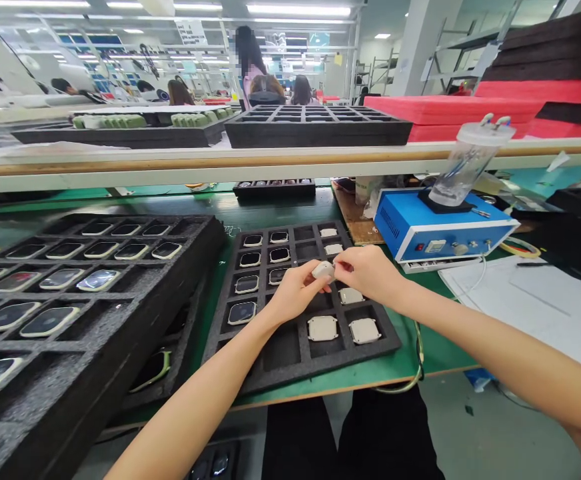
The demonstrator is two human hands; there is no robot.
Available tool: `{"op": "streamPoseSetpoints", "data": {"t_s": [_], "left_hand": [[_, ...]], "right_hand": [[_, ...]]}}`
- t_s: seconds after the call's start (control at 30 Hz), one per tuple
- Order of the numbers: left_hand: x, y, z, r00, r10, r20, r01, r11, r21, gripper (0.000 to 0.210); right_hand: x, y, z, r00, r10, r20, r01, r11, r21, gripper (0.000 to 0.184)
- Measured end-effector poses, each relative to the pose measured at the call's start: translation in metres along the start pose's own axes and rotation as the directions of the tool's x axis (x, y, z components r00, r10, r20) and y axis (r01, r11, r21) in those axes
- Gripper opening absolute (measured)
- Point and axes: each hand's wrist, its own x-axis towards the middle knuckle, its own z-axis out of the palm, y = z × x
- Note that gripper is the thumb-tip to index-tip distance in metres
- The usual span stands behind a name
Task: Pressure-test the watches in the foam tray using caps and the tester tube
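My left hand (295,291) is closed around a cream watch case (323,269), raised above a black foam tray (280,383). The thumb and fingers of my right hand (370,272) are pinched together at the case's right edge; whatever lies between their tips is too small to make out. Below, the tray's left columns hold watch cases with dark screens, such as this watch (242,313). On its right side lie cream watch cases, among them a case (322,328) and another case (365,330) in the near row.
A stack of foam trays (160,320) with screened watches rises at left. To the right stand a blue control box (445,227), a clear cylinder (465,167) and papers (515,297). A shelf (290,160) carrying trays and red foam (460,113) crosses behind; people sit beyond.
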Motion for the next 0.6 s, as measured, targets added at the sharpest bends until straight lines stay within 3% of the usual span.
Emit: {"op": "streamPoseSetpoints", "data": {"t_s": [0.17, 0.3, 0.4, 0.47, 0.53, 0.6], "left_hand": [[0.008, -0.017, -0.009, 0.97, -0.122, -0.209, 0.168, 0.962, 0.214, 0.023], [0.008, -0.024, -0.011, 0.927, -0.169, -0.336, 0.307, 0.857, 0.414, 0.021], [0.005, -0.015, -0.013, 0.929, -0.115, -0.351, 0.299, 0.79, 0.534, 0.024], [0.002, -0.002, -0.016, 0.961, -0.087, -0.261, 0.23, 0.774, 0.59, 0.023], [-0.002, 0.012, -0.018, 0.994, -0.096, -0.06, 0.112, 0.779, 0.617, 0.016], [-0.008, 0.024, -0.018, 0.979, -0.121, 0.167, -0.009, 0.782, 0.623, 0.011]], "right_hand": [[0.003, 0.019, -0.007, 0.982, 0.136, -0.13, -0.131, 0.99, 0.042, 0.018], [-0.013, 0.025, -0.006, 0.982, 0.182, -0.044, -0.174, 0.975, 0.139, 0.018], [-0.031, 0.02, -0.003, 0.967, 0.251, 0.049, -0.254, 0.929, 0.27, 0.017], [-0.043, 0.014, -0.003, 0.946, 0.302, 0.119, -0.325, 0.872, 0.366, 0.016], [-0.054, 0.008, -0.004, 0.92, 0.338, 0.197, -0.391, 0.814, 0.428, 0.016], [-0.064, 0.002, -0.007, 0.896, 0.363, 0.253, -0.442, 0.774, 0.454, 0.016]]}}
